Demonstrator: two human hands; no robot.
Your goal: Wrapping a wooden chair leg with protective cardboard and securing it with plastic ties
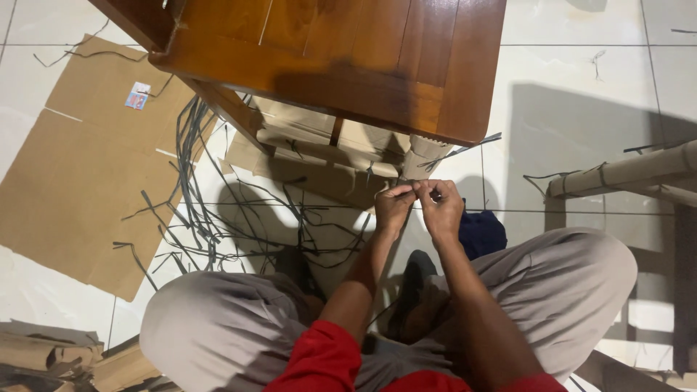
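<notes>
I sit on the floor with my knees spread, facing a glossy brown wooden table (pixel 406 65). Its leg (pixel 425 156) is wrapped in brown cardboard. My left hand (pixel 394 207) and my right hand (pixel 441 207) meet just below that wrapped leg, fingers pinched together on a thin dark strap (pixel 465 150) that runs around the cardboard. The strap's end sticks out to the right of the leg. More cardboard-wrapped rails (pixel 312 127) show under the tabletop, each bound with dark straps.
A flat cardboard sheet (pixel 87 167) lies on the white tile floor at left. Several loose dark straps (pixel 196 218) are tangled beside it. Another cardboard-wrapped piece (pixel 624 170) lies at right, cardboard scraps (pixel 51 356) at bottom left, and a dark blue cloth (pixel 481 232) near my right knee.
</notes>
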